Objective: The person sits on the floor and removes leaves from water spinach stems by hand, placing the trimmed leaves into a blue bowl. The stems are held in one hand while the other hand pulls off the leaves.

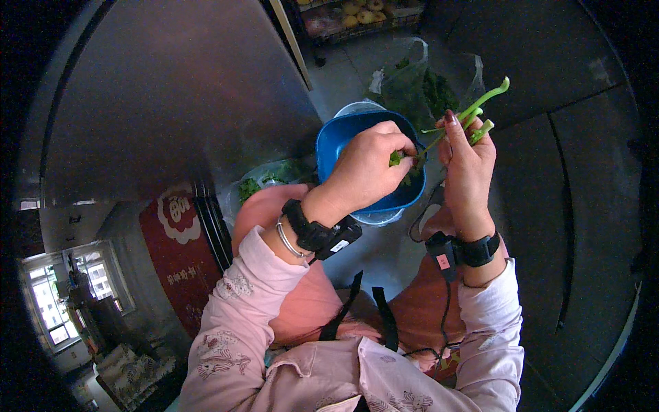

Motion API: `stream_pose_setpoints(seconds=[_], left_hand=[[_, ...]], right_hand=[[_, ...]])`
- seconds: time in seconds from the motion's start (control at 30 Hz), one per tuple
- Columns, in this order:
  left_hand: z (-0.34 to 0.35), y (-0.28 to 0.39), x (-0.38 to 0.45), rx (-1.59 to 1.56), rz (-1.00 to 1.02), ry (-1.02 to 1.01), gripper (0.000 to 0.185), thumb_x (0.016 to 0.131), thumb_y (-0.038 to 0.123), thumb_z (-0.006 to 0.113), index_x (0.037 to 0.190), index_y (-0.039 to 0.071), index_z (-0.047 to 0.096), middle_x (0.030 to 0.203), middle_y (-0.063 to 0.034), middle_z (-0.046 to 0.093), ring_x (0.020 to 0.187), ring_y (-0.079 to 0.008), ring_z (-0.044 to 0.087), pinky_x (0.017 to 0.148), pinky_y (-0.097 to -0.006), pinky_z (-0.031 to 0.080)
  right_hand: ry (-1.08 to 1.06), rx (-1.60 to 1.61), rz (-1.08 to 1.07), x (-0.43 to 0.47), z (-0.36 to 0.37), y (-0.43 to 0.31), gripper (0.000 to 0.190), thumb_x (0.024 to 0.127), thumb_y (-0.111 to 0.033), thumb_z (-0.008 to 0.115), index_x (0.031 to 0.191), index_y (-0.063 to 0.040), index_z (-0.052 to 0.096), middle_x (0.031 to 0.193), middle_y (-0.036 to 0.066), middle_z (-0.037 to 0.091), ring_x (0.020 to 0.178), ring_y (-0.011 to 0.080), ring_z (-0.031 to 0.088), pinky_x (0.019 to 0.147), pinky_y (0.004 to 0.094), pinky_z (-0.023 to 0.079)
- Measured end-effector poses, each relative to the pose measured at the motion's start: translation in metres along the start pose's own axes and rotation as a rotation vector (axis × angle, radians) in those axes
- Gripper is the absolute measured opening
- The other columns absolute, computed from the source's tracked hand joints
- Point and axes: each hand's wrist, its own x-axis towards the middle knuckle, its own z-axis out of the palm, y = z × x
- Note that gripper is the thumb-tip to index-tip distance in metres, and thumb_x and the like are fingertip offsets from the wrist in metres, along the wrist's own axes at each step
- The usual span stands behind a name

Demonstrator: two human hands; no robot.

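My right hand (469, 165) holds a few green leaf-vegetable stems (486, 98) upright, their thick ends sticking out above the thumb. A thin stalk runs from them towards my left hand (368, 162), whose fingertips pinch the green leaves (395, 158) at its other end. My left hand is over a blue plastic basin (329, 139), and my right hand is just beyond its right rim. More leaves show dimly under my left fingers; I cannot tell whether they hang or lie in the basin. Clear plastic (383, 219) shows around the basin's edges.
Beyond the basin, a clear plastic bag (406, 90) holds leafy greens. Another bag of greens (252, 186) lies at the left by my knee. A large smooth panel (180, 103) rises on the left, dark cabinet fronts (520, 154) on the right. A rack (360, 20) holds round produce.
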Motion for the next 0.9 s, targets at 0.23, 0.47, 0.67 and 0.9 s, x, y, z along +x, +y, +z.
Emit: stream_pose_setpoints(seconds=[0.23,0.47,0.67,0.9], left_hand=[[-0.001,-0.003,0.001,-0.18,0.044,-0.044,0.009,0.08,0.005,0.062,0.086,-0.001,0.062,0.082,-0.0109,0.059,0.077,-0.0236,0.059,0.072,-0.0307,0.045],[-0.004,-0.006,0.002,-0.437,-0.325,-0.084,0.014,0.09,0.011,0.052,0.092,0.0,0.06,0.085,-0.002,0.06,0.078,-0.0081,0.054,0.071,-0.0234,0.044],[0.001,-0.01,0.0,-0.659,-0.445,-0.092,0.016,0.093,0.015,0.049,0.099,0.002,0.056,0.086,0.0011,0.058,0.077,-0.0059,0.053,0.069,-0.0211,0.043],[0.004,-0.013,0.0,-0.59,-0.466,-0.089,0.015,0.092,0.012,0.048,0.099,0.002,0.056,0.085,0.0014,0.057,0.076,-0.0057,0.053,0.068,-0.0207,0.043]], right_hand=[[0.012,0.047,0.114,0.009,-0.01,0.002,0.01,0.091,-0.015,0.059,0.09,-0.006,0.059,0.07,-0.004,0.053,0.054,0.0025,0.039,0.047,0.0187,0.027],[-0.051,0.14,0.191,0.013,-0.012,0.015,0.01,0.092,-0.015,0.055,0.094,-0.005,0.057,0.067,-0.004,0.05,0.05,0.004,0.036,0.045,0.0206,0.025],[0.004,0.141,0.213,0.009,-0.012,0.012,0.013,0.094,-0.015,0.051,0.095,-0.003,0.056,0.063,-0.003,0.047,0.05,0.0051,0.036,0.045,0.0218,0.025],[-0.036,0.074,0.121,0.007,-0.01,0.009,0.017,0.096,-0.018,0.048,0.093,-0.004,0.057,0.062,-0.002,0.046,0.05,0.0057,0.037,0.045,0.0218,0.026]])
